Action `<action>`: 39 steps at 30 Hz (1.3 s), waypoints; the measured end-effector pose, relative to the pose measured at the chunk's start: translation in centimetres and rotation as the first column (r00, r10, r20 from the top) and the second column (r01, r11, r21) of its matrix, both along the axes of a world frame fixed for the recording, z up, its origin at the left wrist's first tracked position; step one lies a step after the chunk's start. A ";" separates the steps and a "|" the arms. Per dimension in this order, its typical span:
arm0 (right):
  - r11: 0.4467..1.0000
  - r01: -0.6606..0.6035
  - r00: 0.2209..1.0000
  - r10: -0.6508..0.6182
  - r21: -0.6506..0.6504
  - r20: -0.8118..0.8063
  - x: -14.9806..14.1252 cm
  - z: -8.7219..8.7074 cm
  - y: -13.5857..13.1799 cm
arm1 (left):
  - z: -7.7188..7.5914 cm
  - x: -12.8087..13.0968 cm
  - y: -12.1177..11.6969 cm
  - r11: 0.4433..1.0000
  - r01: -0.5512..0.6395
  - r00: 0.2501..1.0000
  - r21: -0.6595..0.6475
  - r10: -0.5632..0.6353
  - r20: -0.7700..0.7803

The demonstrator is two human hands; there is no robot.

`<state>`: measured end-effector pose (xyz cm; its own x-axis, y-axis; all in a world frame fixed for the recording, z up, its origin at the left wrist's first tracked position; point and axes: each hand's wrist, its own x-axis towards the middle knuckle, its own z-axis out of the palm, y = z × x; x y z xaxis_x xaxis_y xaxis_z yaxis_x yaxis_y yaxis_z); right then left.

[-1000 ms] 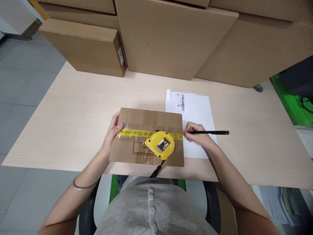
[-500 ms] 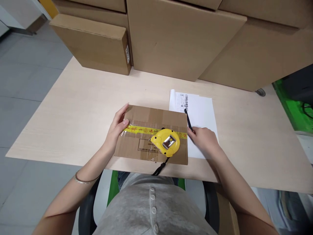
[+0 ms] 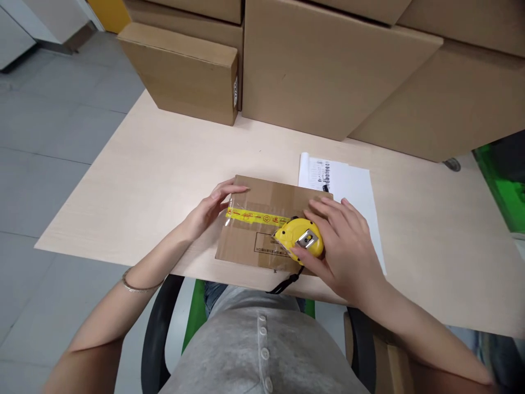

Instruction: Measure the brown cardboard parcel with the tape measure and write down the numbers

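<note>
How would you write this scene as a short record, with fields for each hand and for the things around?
Left hand: at the left edge of the cardboard box, fingers over its top
Right hand: thumb and fingers about the yellow tape measure
Tape measure: on the box
Black pen: one end visible, rest hidden
Paper: partly covered by box and right hand
Back of table: larger boxes

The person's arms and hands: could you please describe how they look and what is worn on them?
The left hand and right hand are ungloved. A thin, silver-toned bangle circles the left forearm; the right forearm shows no jewellery. No sleeve covers either forearm.
</note>
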<state>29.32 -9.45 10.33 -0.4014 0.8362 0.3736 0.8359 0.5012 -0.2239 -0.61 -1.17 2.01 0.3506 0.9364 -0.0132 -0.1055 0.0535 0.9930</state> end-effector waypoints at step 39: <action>0.926 0.055 0.908 -0.203 -0.374 -0.367 11.5 0.2 -0.4 | 1.5 -1.6 0.8 0.977 0.182 0.965 0.113 -0.155 -0.214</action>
